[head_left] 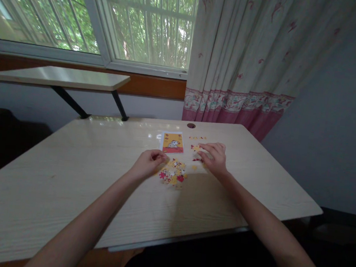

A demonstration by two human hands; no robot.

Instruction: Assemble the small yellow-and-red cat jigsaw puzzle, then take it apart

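A loose heap of small yellow, red and white jigsaw puzzle pieces [173,173] lies on the table in front of me. My left hand [150,163] is closed at the heap's upper left edge, fingertips pinched together; whatever they hold is too small to make out. To the right, my right hand [215,157] has thumb and index finger around a small group of yellow and red puzzle pieces [195,147], seemingly gripping one. Dark red pieces [197,159] lie under its thumb, and a yellow piece [194,167] sits just below.
Behind the heap lies a picture card [173,143] showing a spotted white animal on yellow and red. A row of small pieces [198,138] runs to its right. Farther back are a cable hole [191,125], a raised shelf [60,76] at left, and a curtain [234,71].
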